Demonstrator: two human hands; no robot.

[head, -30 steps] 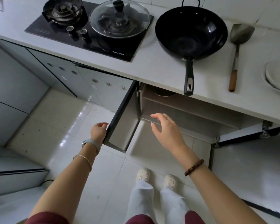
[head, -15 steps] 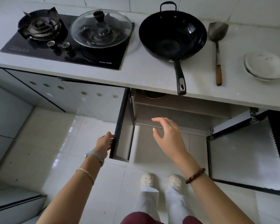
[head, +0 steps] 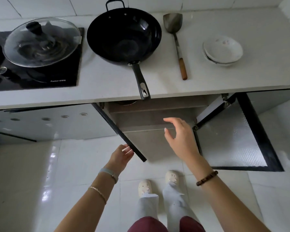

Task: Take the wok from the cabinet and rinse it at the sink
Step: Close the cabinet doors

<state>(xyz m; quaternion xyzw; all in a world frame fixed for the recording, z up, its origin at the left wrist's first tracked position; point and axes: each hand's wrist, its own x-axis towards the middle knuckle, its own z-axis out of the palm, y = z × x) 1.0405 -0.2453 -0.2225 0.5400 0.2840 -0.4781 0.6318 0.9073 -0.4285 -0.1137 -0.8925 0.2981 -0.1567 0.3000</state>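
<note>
The black wok sits on the white countertop beside the stove, its long handle sticking out over the counter's front edge. Below it the cabinet stands open with both doors swung out. My left hand touches the outer face of the left door near its free edge; no finger wraps over the edge. My right hand hovers open in front of the cabinet opening, fingers spread, holding nothing. No sink is in view.
A glass lid covers a burner of the black stove on the left. A metal spatula with a wooden handle and stacked white bowls lie right of the wok. The right door projects over the tiled floor.
My view has shifted right and up along the counter. My left hand stays at the left door, which I now see edge-on. My right hand stays raised before the opening.
</note>
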